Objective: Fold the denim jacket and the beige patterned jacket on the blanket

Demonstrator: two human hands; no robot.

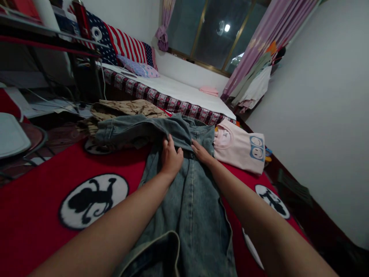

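A pair of faded blue-grey jeans (pixel 184 200) lies on the red blanket, stretching away from me. One denim leg is folded across to the left near the waist. My left hand (pixel 171 157) rests on that fold, its fingers stretched forward and its thumb apart. Close by on the right, my right hand (pixel 202 152) lies against the denim with its fingers extended and its palm down. A folded pink T-shirt (pixel 239 148) with a blue face print sits just right of the jeans' waist. Tan patterned clothing (pixel 129 107) is heaped behind the folded leg.
The red blanket (pixel 34 204) carries black-and-white monkey prints. Beyond it stands a bed (pixel 184 86) with a white sheet below a window. A cluttered desk (pixel 52 32) and a chair (pixel 13 134) are at left. Clothes (pixel 256 86) hang by the right wall.
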